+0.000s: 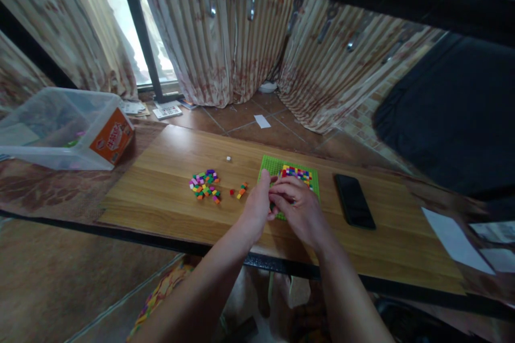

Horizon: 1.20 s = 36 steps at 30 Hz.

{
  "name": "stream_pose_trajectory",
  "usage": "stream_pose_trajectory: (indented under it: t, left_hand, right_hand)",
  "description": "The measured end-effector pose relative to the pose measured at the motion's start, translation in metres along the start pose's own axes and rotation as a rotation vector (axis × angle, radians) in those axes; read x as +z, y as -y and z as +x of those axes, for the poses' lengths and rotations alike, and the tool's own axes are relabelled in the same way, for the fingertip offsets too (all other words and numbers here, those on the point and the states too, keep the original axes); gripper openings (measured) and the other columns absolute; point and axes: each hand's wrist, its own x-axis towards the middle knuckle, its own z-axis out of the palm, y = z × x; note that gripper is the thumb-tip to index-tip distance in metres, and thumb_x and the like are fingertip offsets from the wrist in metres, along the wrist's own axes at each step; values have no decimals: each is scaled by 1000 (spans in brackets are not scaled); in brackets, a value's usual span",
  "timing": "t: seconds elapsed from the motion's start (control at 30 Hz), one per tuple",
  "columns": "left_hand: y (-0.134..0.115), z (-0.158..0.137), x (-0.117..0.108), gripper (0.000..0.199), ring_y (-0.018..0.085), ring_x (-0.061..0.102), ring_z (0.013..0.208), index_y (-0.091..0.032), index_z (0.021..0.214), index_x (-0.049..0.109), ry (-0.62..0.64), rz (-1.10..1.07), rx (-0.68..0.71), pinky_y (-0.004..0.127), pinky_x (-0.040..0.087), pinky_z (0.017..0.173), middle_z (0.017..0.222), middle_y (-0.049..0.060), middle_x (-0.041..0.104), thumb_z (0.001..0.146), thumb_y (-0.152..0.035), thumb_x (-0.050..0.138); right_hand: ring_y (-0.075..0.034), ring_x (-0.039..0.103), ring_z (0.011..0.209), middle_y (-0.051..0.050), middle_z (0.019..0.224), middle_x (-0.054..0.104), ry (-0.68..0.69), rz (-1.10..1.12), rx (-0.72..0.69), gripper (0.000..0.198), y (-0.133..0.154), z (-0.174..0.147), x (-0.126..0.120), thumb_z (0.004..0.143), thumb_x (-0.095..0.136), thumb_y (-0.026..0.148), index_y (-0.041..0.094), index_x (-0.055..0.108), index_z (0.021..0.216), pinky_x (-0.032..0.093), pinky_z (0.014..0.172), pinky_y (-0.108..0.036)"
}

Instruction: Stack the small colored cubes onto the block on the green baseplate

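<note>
A green studded baseplate (270,162) lies on the wooden board, partly covered by both hands. Small colourful building bricks (298,172) form a packed patch on its far side. My left hand (257,203) is over the plate's left edge, its fingers curled. My right hand (298,206) meets it from the right, fingers bent and pinched together above the plate. Whatever lies between the fingertips is hidden or too small to name. Left of my hands are a few loose bricks (241,192), with a red brick (232,192) beside them.
A loose pile of coloured bricks (204,185) lies further left on the wooden board (161,171), and a white brick (228,158) sits behind it. A black phone (354,201) rests right of the plate. At the far left stands a clear plastic bin (68,144); paper (456,238) lies right.
</note>
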Motion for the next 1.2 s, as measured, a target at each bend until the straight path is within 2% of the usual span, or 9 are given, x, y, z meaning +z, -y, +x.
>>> stream_pose_trajectory:
  t: [0.1, 0.2, 0.33, 0.5, 0.6, 0.87, 1.0, 1.1, 1.2]
  left_hand:
    - [-1, -2, 0, 59, 7, 39, 42, -16, 111, 62, -44, 49, 44, 20, 20, 43, 56, -3, 50, 84, -66, 46]
    - [-1, -3, 0, 58, 6, 39, 43, -14, 110, 63, -37, 34, 25, 19, 20, 44, 58, -2, 51, 85, -64, 47]
    - [1, -1, 1, 60, 6, 37, 41, -13, 108, 63, -11, -28, -13, 19, 17, 42, 54, -4, 46, 86, -65, 44]
    - [-2, -2, 2, 61, 5, 41, 44, -14, 110, 63, -45, -38, -12, 18, 23, 43, 60, -3, 49, 83, -67, 48]
    - [-4, -4, 0, 61, 5, 40, 43, -13, 109, 64, -26, -40, -50, 17, 22, 42, 60, -3, 47, 85, -66, 45]
    - [-5, -5, -1, 56, 4, 37, 42, -11, 101, 65, 11, -10, -73, 17, 16, 42, 58, -2, 48, 88, -61, 43]
    - [-5, -4, -2, 51, 5, 36, 41, -12, 97, 64, 32, -14, -28, 18, 16, 42, 57, -2, 51, 86, -59, 49]
    - [-3, -2, -2, 43, 5, 36, 39, -13, 96, 63, 38, 58, 19, 20, 14, 41, 63, 3, 61, 86, -53, 52]
    - [0, 1, -3, 26, 5, 34, 39, -14, 87, 62, 10, 169, 92, 21, 18, 42, 65, 4, 65, 84, -39, 57]
  right_hand:
    - [-19, 61, 94, -2, 91, 67, -60, 5, 3, 13, -8, -1, -3, 89, 61, 23, 24, 71, 80, 45, 88, -36]
    - [-19, 62, 93, -2, 91, 67, -64, 9, 2, 14, -12, -1, -3, 89, 61, 25, 24, 71, 80, 45, 89, -37]
    - [-20, 61, 99, -4, 99, 68, -10, 0, -16, 18, -9, -1, -1, 91, 56, 27, 26, 73, 85, 46, 90, -37]
    - [-20, 62, 102, -5, 102, 69, 69, 35, -16, 21, -5, -3, -8, 92, 53, 24, 26, 74, 94, 46, 92, -39]
    - [-20, 61, 106, -4, 103, 69, 122, 108, -17, 20, -8, -5, -12, 92, 55, 23, 28, 74, 98, 46, 94, -38]
    - [-19, 61, 111, -4, 107, 69, 181, 208, -17, 17, -12, -4, -11, 92, 55, 23, 26, 72, 95, 44, 99, -39]
    - [-20, 63, 104, -4, 102, 70, 103, 177, 35, 15, -10, -4, -9, 92, 54, 25, 24, 69, 89, 47, 94, -38]
    - [-19, 67, 87, -3, 92, 71, -43, 171, 139, 17, -13, -4, -10, 91, 53, 31, 23, 67, 90, 52, 81, -36]
    - [-19, 67, 75, -3, 84, 72, -209, 166, 221, 20, -19, -4, -15, 89, 56, 35, 21, 69, 91, 53, 74, -35]
